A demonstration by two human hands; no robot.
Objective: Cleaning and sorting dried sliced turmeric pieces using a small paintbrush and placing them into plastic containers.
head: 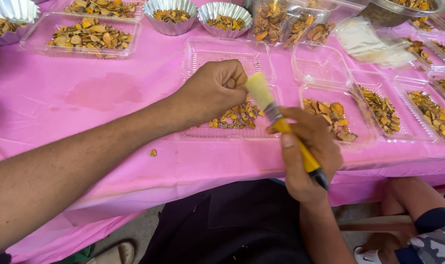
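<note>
Your brush (286, 128) has a yellow handle tipped black, a grey metal band and pale cream bristles. A bright pink cloth (85, 102) with a darker stain covers your table. Orange and brown dried slices (90, 34) fill clear ridged trays (222, 56) and silver fluted foil cups (169, 14). A grey camouflage sleeve (435, 244) shows beside you.

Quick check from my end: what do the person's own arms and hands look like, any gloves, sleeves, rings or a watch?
Both hands are bare, with no gloves. The left hand and its forearm show no sleeve all the way to the picture's edge. The right hand and its forearm are likewise uncovered. No ring, watch or bracelet shows on either. The camouflage-patterned sleeve at lower right belongs to another person.
</note>
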